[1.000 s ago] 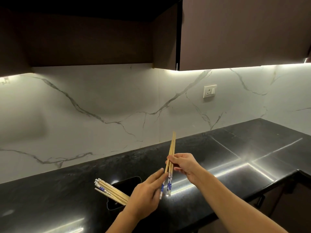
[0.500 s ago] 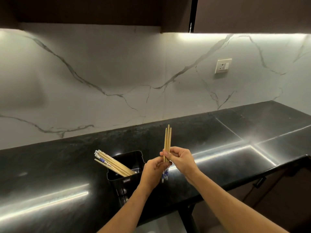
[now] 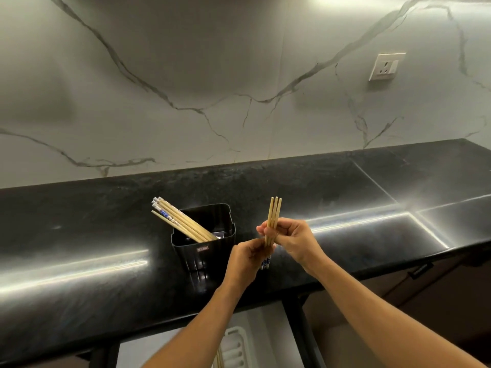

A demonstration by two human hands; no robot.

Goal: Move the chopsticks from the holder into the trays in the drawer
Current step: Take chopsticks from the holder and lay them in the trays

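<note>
Three wooden chopsticks stand nearly upright above the black counter, their blue-patterned ends pointing down. My right hand pinches them at the middle and my left hand grips them just below. A black holder stands on the counter to the left of my hands, with several more chopsticks leaning out over its left rim. Below the counter's front edge an open drawer shows a white tray, and chopsticks lie in it, partly hidden by my left forearm.
The glossy black counter runs left to right against a white marble wall, and a socket is on that wall at the upper right. Dark cabinet fronts with a handle sit under the counter at the right.
The view has tilted down, so the open drawer and tray now show. My left hand has shut around the lower part of the chopsticks, which now stand straighter.
</note>
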